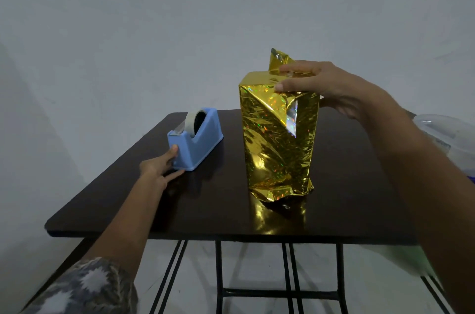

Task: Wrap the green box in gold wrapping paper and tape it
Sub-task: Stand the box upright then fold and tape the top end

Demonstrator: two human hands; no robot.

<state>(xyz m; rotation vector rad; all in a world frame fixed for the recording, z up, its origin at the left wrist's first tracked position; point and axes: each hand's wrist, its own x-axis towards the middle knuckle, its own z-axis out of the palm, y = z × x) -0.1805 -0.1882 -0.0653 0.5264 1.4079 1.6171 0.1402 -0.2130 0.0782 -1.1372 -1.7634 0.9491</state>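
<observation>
**Top fold could spring open**

Your left hand [160,167] touches the blue tape dispenser [196,144] at its 7 o'clock corner with straight fingers, gripping nothing; a one-handed pull could drag it. At its 3 o'clock the gold-wrapped box [279,139] stands upright on the dark table [123,208], its green presumably hidden. Your right hand [326,87] presses the top fold, fingers flat. Ease off and the loose flap [279,60] at 12 o'clock springs open.

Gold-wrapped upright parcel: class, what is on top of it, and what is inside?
On top, the right hand presses the folds down; a crumpled gold flap stands up beside it. The inside is hidden: shiny gold wrapping paper covers every visible side.
</observation>
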